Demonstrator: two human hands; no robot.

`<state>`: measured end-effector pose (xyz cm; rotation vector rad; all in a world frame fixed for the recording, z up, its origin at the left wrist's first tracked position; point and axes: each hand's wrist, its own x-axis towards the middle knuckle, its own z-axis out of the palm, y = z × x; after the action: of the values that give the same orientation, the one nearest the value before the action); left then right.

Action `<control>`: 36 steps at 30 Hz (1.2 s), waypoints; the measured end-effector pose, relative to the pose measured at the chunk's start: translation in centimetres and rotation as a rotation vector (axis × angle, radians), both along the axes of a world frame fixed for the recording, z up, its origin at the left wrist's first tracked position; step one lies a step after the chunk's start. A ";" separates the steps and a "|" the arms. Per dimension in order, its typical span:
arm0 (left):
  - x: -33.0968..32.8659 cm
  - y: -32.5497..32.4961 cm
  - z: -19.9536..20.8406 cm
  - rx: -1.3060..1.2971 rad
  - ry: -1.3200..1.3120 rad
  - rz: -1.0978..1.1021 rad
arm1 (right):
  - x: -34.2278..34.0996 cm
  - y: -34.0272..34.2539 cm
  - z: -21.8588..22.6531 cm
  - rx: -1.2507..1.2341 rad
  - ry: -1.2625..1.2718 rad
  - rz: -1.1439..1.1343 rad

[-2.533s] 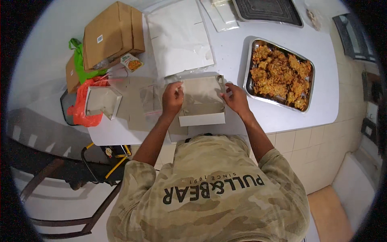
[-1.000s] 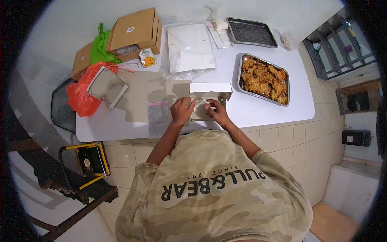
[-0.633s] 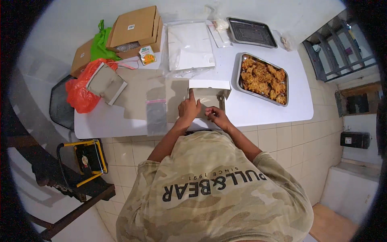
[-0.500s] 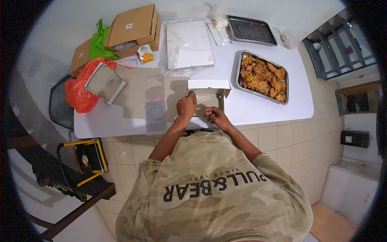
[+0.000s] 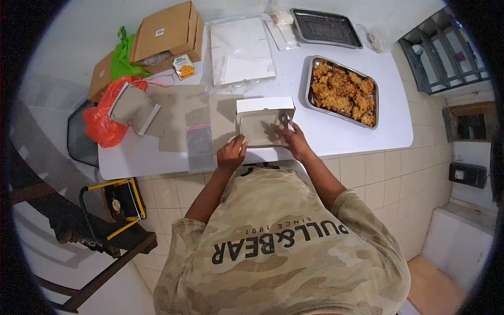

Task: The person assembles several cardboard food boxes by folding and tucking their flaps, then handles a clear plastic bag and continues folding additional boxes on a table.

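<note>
White table (image 5: 394, 126) by a pale wall (image 5: 239, 7), tiled floor (image 5: 367, 173) spread below, open white box (image 5: 264, 105) sat near the front edge, left hand (image 5: 231, 153) was at its near left corner, right hand (image 5: 295, 142) apart at its right side, their grip I couldn't tell, tray (image 5: 341, 116) of browned food (image 5: 344, 90) lay further right

A loose T-shirt (image 5: 283, 278) in tan and olive camouflage (short sleeves (image 5: 362, 215), fairly wide) carries dark block lettering (image 5: 265, 247) across the chest; left hand (image 5: 231, 152) and right hand (image 5: 295, 142) are bare.
</note>
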<state>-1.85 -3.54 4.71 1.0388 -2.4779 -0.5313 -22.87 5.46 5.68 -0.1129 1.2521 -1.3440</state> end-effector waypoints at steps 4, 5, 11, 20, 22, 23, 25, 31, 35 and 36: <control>0.0 0.0 -0.5 -0.089 -0.014 -0.026 | -0.7 0.2 -3.4 -0.052 0.399 -0.036; -0.1 0.1 -0.6 -0.125 0.008 -0.029 | -0.7 0.2 -3.7 -0.052 0.398 -0.039; -0.7 0.6 0.2 -0.018 -0.073 -0.104 | -0.4 -0.6 -3.4 0.040 1.007 0.106; -1.4 0.0 -0.4 -0.010 -0.059 -0.259 | -0.2 -0.9 -2.2 0.006 1.330 0.276; -2.5 -0.6 -0.9 -0.003 -0.065 -0.330 | -0.1 -0.7 -1.4 -0.032 1.380 0.234; -3.0 -0.6 -1.0 0.002 -0.073 -0.407 | -0.2 -0.8 -1.6 -0.032 1.384 0.237; -3.9 0.0 -0.5 -0.075 -0.168 -0.373 | -0.3 -1.0 -2.1 -0.060 1.428 0.247; -5.0 -0.4 -1.5 -0.086 -0.311 -0.412 | -0.8 -2.2 -3.0 -0.030 1.457 0.348; -5.2 -0.9 -2.2 -0.074 -0.305 -0.467 | -0.9 -2.3 -4.0 -0.053 1.433 0.277; -5.2 -1.1 -2.3 -0.076 -0.305 -0.468 | -1.1 -2.3 -4.1 -0.075 1.485 0.273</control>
<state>-7.09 -4.60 2.38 0.5339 -3.0065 -0.4302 -23.94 3.20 1.57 -1.4819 2.2346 -0.9593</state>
